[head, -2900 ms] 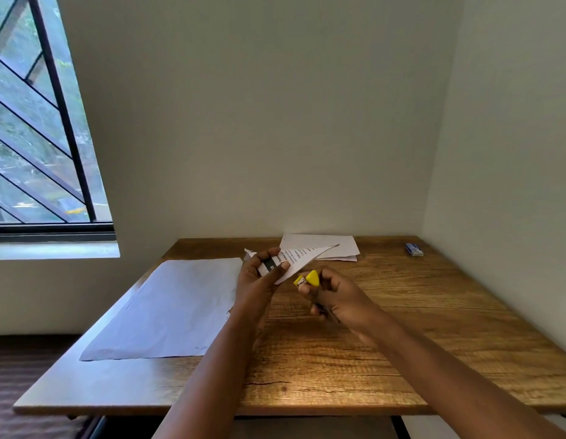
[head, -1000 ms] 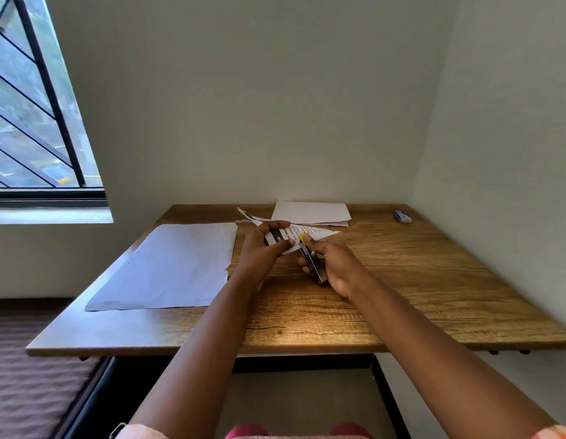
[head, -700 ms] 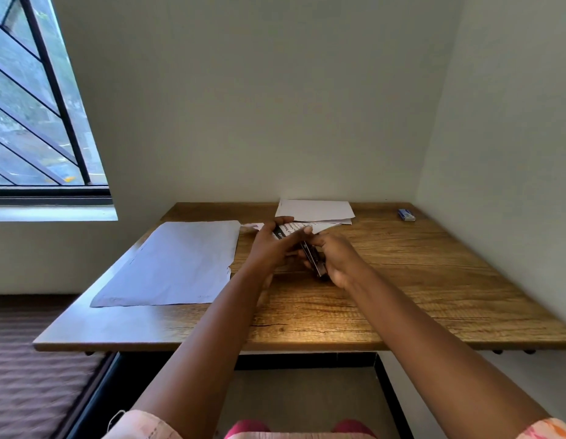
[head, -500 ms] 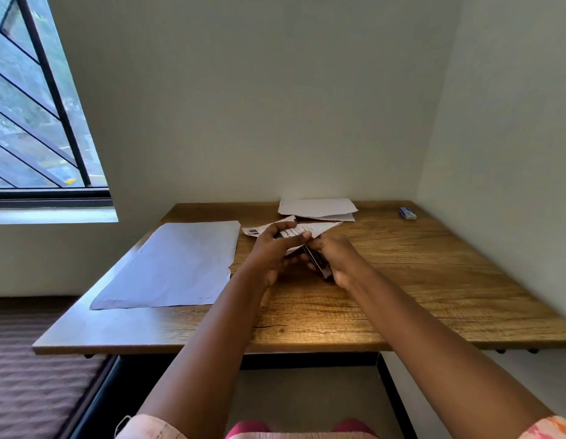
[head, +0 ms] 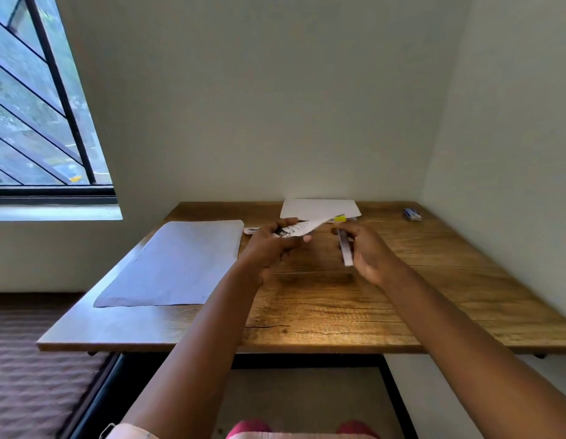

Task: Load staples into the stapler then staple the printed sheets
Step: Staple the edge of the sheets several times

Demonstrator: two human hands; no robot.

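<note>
Wooden table (head: 322, 312) filling the middle; large white sheet (head: 177, 264) lying flat at nine o'clock. Left hand (head: 269, 245), fingers curled, pinching the printed sheets (head: 303, 228) above centre. Right hand (head: 367, 251) at three o'clock, wrapped round the yellow-tipped stapler (head: 344, 248). Paper stack (head: 319, 208) at twelve; small blue box (head: 412, 214) at two.

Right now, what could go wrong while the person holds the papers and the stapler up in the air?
The left hand pinches the printed sheets at one end only, above the table, so they might slide out of line. The right hand holds the stapler apart from the sheets; if it closes near a finger, that could pinch. The small blue box lies far back, an awkward reach.
</note>
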